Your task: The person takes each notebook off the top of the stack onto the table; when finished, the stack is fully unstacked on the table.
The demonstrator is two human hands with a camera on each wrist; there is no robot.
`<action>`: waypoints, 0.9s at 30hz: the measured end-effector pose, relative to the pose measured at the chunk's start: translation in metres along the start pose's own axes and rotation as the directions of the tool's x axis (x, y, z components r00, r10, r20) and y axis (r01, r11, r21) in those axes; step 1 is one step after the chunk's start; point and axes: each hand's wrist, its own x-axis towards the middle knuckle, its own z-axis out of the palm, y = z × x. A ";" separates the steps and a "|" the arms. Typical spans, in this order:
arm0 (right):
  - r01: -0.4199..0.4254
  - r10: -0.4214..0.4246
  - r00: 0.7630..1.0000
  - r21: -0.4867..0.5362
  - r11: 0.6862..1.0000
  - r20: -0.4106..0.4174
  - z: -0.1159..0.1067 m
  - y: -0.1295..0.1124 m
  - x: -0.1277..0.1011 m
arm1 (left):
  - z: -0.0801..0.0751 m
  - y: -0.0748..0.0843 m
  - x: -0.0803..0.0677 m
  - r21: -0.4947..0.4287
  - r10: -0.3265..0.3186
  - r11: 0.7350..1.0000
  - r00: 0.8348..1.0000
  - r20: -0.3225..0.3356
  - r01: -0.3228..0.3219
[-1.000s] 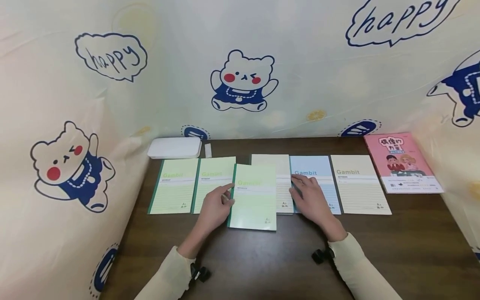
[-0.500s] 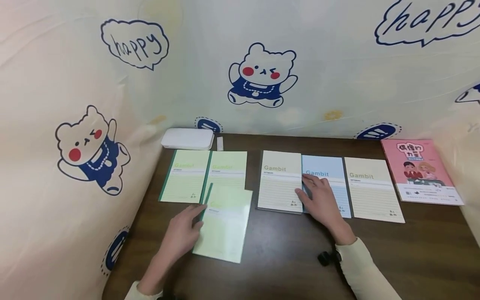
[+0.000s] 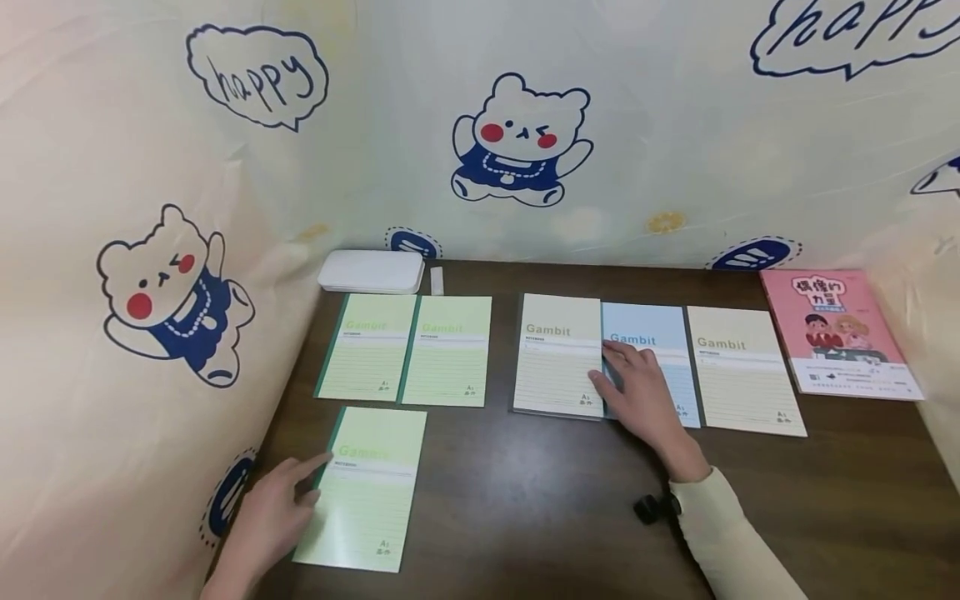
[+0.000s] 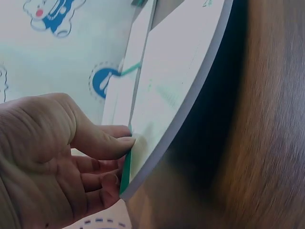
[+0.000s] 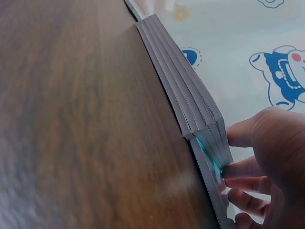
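My left hand (image 3: 270,508) pinches a light green Gambit notebook (image 3: 367,500) by its dark green spine, thumb on the cover and fingers at the underside. In the left wrist view this notebook (image 4: 176,81) bows slightly, with a dark shadow beneath it. My right hand (image 3: 645,396) lies over the blue notebook (image 3: 660,321). Its thumb and fingertips touch the right edge of a stack topped by a cream notebook (image 3: 558,358). Several notebooks show in that stack (image 5: 181,76) in the right wrist view, the fingers lying fairly straight against its side.
Two more green notebooks (image 3: 378,358) lie side by side at the back left. Behind them are a white flat case (image 3: 371,272) and a small white strip (image 3: 437,282). Another cream notebook (image 3: 742,375) and a pink book (image 3: 840,333) lie to the right.
My left hand has carried the green notebook from in front of the cream stack leftward and nearer, below the two green notebooks. The right hand has stayed at the stack's edge.
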 end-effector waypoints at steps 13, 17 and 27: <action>-0.002 0.002 1.000 -0.005 1.000 0.006 0.000 0.001 0.002 | -0.012 -0.024 0.005 0.043 -0.049 0.998 0.997 -0.059 0.051; -0.003 0.003 1.000 -0.006 1.000 0.001 0.000 0.002 0.002 | -0.011 -0.025 0.006 0.060 -0.052 0.997 0.997 -0.064 0.056; -0.002 0.002 1.000 -0.009 1.000 -0.001 0.002 0.003 0.002 | -0.031 0.002 0.011 0.143 0.136 0.983 0.978 -0.160 -0.114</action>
